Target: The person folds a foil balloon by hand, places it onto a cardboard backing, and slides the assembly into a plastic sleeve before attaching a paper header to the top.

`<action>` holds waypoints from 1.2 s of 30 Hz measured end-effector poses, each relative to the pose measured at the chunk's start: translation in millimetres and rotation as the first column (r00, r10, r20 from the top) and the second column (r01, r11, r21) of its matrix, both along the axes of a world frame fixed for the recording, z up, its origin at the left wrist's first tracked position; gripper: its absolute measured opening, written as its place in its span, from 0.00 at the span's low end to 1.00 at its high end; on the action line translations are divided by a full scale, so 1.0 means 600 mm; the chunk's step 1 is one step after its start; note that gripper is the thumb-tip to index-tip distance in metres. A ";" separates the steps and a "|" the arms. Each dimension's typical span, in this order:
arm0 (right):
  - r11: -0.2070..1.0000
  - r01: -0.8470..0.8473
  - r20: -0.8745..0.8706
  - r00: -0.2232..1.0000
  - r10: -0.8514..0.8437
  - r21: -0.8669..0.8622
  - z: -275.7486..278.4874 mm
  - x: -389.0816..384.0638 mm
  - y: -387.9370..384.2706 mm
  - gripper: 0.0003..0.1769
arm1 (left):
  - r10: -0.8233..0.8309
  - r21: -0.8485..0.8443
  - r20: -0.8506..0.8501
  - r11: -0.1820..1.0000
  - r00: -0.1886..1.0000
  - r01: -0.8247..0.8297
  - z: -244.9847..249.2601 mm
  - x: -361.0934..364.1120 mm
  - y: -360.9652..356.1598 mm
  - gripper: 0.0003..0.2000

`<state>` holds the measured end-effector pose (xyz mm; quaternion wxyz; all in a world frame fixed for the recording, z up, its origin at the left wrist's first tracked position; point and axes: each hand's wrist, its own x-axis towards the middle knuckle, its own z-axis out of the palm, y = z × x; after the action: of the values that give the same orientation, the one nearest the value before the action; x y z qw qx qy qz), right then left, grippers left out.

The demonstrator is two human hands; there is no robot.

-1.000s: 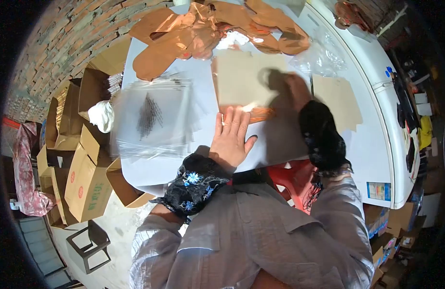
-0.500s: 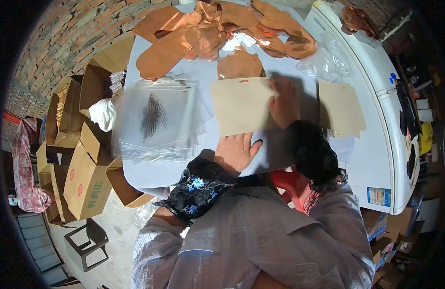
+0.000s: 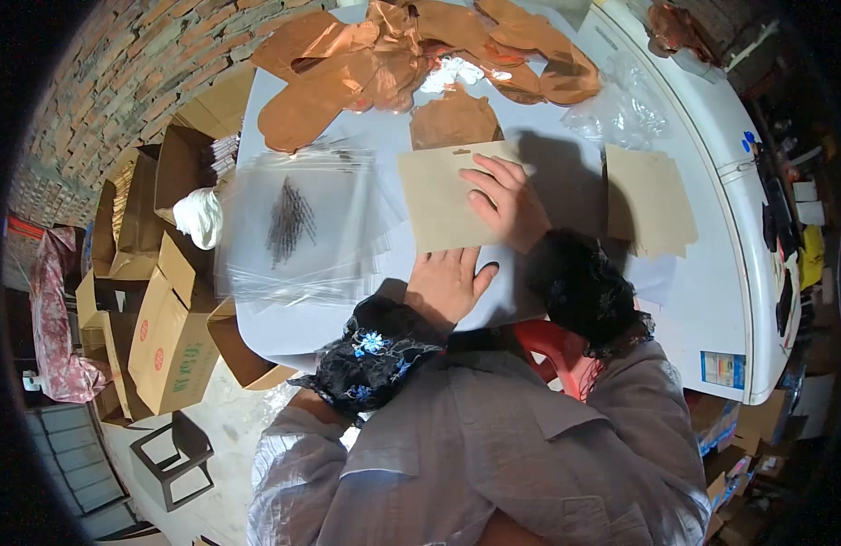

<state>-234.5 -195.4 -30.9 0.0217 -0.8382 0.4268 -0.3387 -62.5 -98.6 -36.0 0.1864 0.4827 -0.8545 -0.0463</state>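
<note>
brown card (image 3: 439,200) lies flat on the white counter (image 3: 284,323) under the right hand (image 3: 504,202), which presses on it with fingers spread wide, gripping nothing. the left hand (image 3: 448,282) rests open and flat at the card's near edge. clear bags (image 3: 298,223) are stacked left of both hands, copper foil pieces (image 3: 384,55) lie beyond them, and 1 more card stack (image 3: 648,200) sits to the right.

Nothing could be read outright. The cardboard box (image 3: 170,350) beside the table bore red round stamps and green printing, both too small to make out. A blue-and-white sticker (image 3: 723,369) on the edge of the white cabinet (image 3: 712,273) carried print too fine to read.
</note>
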 end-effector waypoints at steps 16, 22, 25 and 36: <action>0.999 0.026 -0.019 0.999 -0.027 -0.021 0.016 0.003 0.022 0.18 | 0.005 0.014 -0.008 1.000 1.000 -0.005 0.000 -0.002 0.000 0.28; 0.999 0.017 -0.041 0.999 -0.018 -0.035 0.025 0.005 0.027 0.19 | 0.006 -0.017 -0.026 1.000 1.000 -0.007 -0.004 -0.001 -0.001 0.27; 0.999 0.024 -0.059 0.998 -0.027 -0.039 0.031 0.009 0.031 0.19 | 0.005 -0.010 -0.023 1.000 1.000 -0.005 -0.004 -0.001 -0.002 0.27; 0.997 0.003 -0.038 0.999 0.000 0.071 0.034 0.005 0.032 0.18 | -0.001 -0.046 -0.076 0.999 0.997 -0.003 -0.007 0.000 -0.001 0.25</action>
<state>-231.6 -176.5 -10.5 0.0431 -0.8428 0.4395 -0.3076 -62.4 -99.1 -40.0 0.2299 0.4767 -0.8473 -0.0448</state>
